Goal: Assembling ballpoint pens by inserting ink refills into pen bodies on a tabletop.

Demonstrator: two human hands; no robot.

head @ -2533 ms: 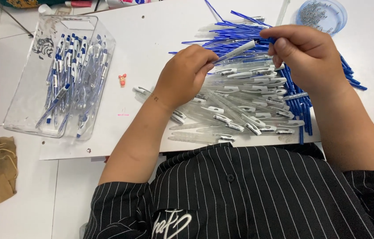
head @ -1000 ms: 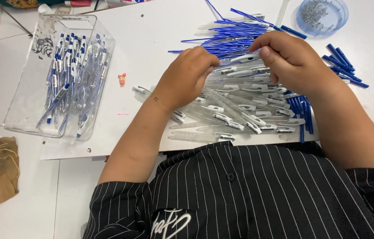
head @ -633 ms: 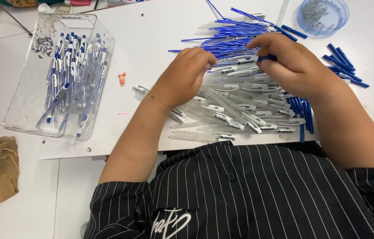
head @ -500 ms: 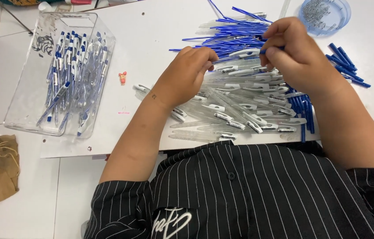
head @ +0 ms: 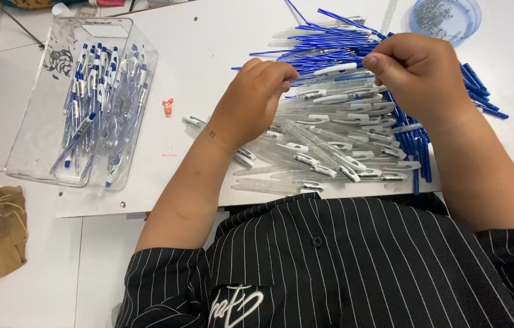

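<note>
Assembling a pen: left hand (head: 255,97) and right hand (head: 418,70) pinch one barrel (head: 334,70) between fingertips; a blue refill (head: 330,36) beyond them likely comes next.

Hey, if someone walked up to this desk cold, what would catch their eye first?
Probably the big heap of clear pen barrels in the middle of the white table, with blue refills piled behind it. Above the heap, the left hand and right hand hold one pen between them. At far left stands a clear bin full of finished pens.
</note>
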